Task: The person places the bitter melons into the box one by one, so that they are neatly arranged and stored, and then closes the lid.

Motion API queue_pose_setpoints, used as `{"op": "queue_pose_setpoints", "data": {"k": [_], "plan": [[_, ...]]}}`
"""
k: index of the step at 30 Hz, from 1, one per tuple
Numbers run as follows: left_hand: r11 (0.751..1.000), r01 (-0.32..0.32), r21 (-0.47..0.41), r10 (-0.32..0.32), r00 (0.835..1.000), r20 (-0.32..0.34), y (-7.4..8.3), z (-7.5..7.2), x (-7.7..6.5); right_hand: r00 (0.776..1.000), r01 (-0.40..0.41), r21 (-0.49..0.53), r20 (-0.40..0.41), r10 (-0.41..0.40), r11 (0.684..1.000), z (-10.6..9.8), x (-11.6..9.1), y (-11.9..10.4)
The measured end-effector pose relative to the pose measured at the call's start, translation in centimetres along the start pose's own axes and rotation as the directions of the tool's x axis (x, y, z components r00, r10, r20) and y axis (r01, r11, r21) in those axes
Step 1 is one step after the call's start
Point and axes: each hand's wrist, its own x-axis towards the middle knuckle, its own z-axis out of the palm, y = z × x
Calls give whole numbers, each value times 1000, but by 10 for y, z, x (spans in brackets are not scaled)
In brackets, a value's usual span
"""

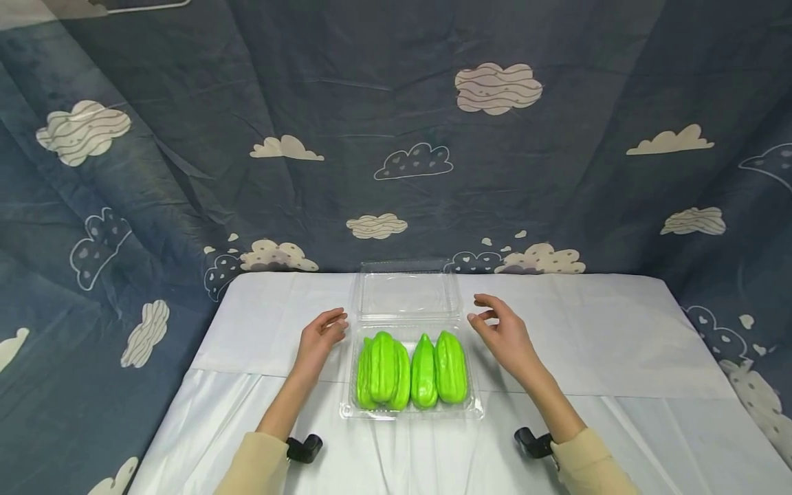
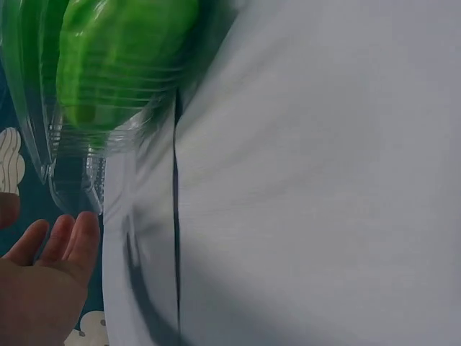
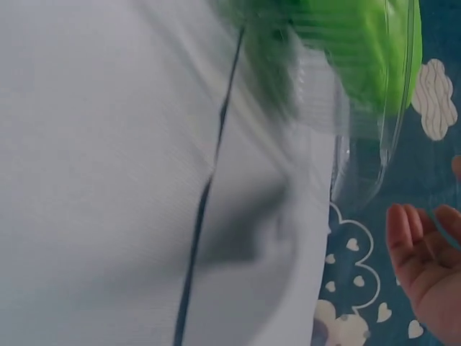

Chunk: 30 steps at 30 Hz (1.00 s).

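A clear plastic clamshell box [image 1: 411,415] lies on the table with its lid [image 1: 408,295] tipped back toward the curtain. Inside it are several bright green star fruits [image 1: 450,368], laid lengthwise side by side, one overlapping its neighbours on the left. My left hand [image 1: 323,335] hovers beside the box's left edge near the hinge, its fingers loosely bent and holding nothing. On the other side, my right hand [image 1: 504,337] is near the right edge, thumb and fingers apart with nothing between them. The left wrist view shows relaxed fingertips [image 2: 88,225] close below the box's lid.
White cloth covers the table [image 1: 594,330], with a seam across it. A dark blue curtain [image 1: 371,89] with cloud prints hangs behind and at both sides. Black wrist-worn devices [image 1: 304,449] stick out inward from both forearms.
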Motion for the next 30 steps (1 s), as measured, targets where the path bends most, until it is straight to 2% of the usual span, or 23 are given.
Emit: {"op": "queue_pose_setpoints", "data": {"k": [2,6,11,17,22,25,30], "plan": [[1000,29,4,-29,999,19,1,1,7,1000,-28,3,11,28,1000,0,6,2],[996,91,6,-91,996,17,3,3,21,995,-89,11,44,89,996,2,19,7],[982,181,-48,-179,983,29,6,2,36,984,-154,119,108,141,981,4,33,10],[966,225,-125,-217,973,79,9,2,50,973,-212,257,148,178,943,10,46,13],[961,259,-96,-250,964,92,9,2,58,968,-237,307,153,198,922,18,54,14],[957,273,-93,-264,959,103,8,2,62,957,-281,337,166,237,899,21,59,16],[933,319,-168,-299,944,138,6,5,70,935,-351,392,200,293,851,26,67,26]]}}
